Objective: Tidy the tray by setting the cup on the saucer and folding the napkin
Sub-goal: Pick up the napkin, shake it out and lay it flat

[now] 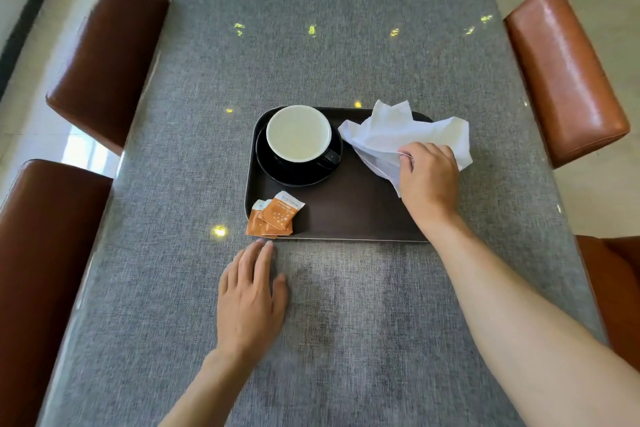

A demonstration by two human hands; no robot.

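A dark brown tray (349,215) lies in the middle of the table. In its far left corner a black cup (298,134) with a pale inside stands upright on a black saucer (294,175), handle pointing right. A crumpled white napkin (398,132) lies over the tray's far right corner. My right hand (429,177) pinches the napkin's near edge. My left hand (251,298) rests flat on the table just in front of the tray's near left corner, fingers apart, holding nothing.
Two orange sachets (275,215) overlap at the tray's near left corner. A grey cloth (329,45) covers the table. Brown leather chairs stand at the left (107,52) and right (564,73) sides.
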